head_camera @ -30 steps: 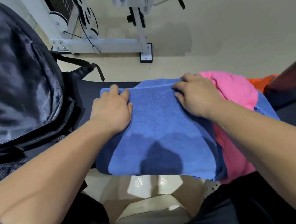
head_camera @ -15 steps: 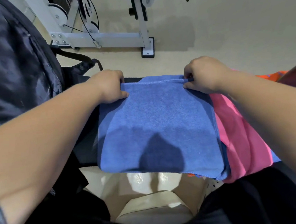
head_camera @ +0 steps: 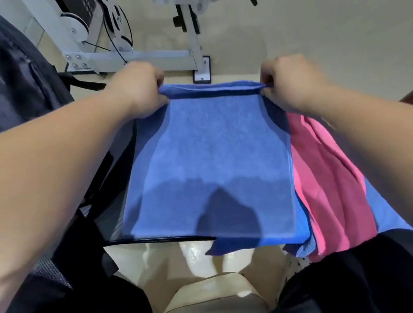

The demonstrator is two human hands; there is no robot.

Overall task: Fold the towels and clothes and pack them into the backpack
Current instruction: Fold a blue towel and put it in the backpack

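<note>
Pinching the blue towel (head_camera: 208,161) by its far corners.
Left hand (head_camera: 140,87) and right hand (head_camera: 286,80) each nip a corner with curled fingers (backpack (head_camera: 3,75) at left, pink cloth (head_camera: 328,175) beside).

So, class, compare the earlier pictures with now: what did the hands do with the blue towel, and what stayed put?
The left grip and right grip, lying flat on the blue towel a second ago, moved out to its far corners, pinched them, and now hold that edge stretched between them. The pink garment on its right and the backpack on the left stayed put.
</note>
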